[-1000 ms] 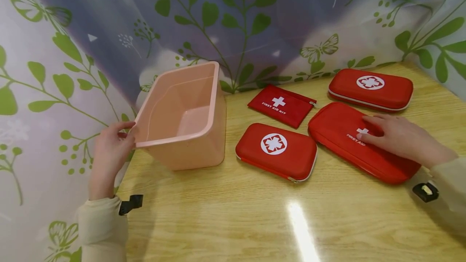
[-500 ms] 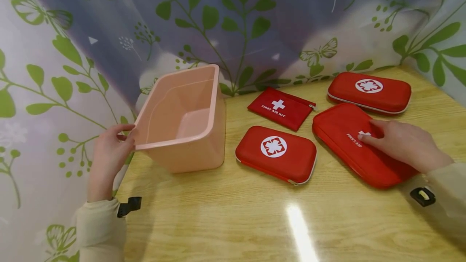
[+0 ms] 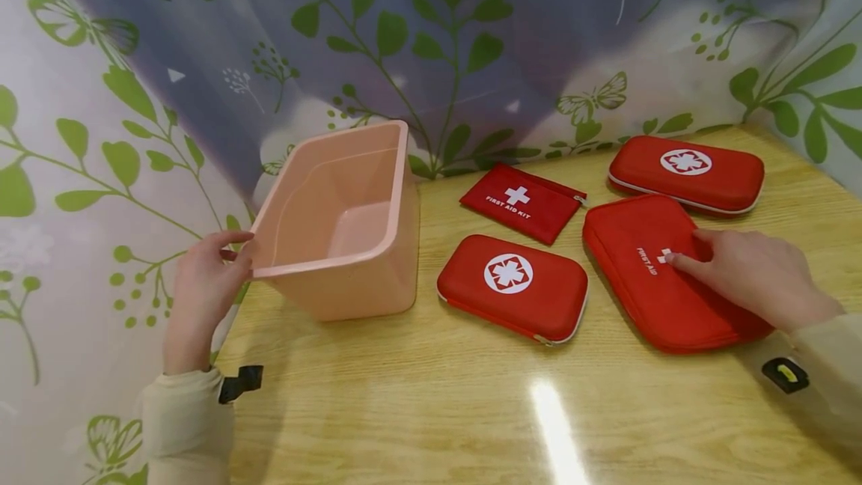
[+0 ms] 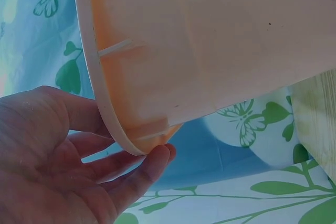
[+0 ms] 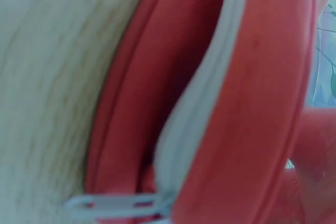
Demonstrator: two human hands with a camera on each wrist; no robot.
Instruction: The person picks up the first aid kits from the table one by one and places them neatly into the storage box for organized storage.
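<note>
My left hand (image 3: 209, 283) pinches the front left corner of the rim of a pink plastic tub (image 3: 367, 283). The left wrist view shows the thumb below the rim (image 4: 90, 59) and the fingers behind it. At right, my right hand (image 3: 761, 272) grips a soft red first aid pouch (image 3: 656, 313), thumb across its printed face and the other fingers over the far edge, mostly hidden. Close up in the right wrist view are the pouch's side, its pale zipper (image 5: 202, 93) and a metal zipper pull (image 5: 115, 205).
Left of the pouch lies a red hard case (image 3: 471, 268) with a white emblem. Behind it is a flat red first aid kit pouch (image 3: 539, 223). A similar red case (image 3: 730, 178) sits at the back right of the wooden table (image 3: 404, 395). Leaf-patterned cloth hangs behind.
My right hand has turned the soft pouch clockwise on the table, and its left end has shifted slightly right. The left hand stays on the tub's rim.
</note>
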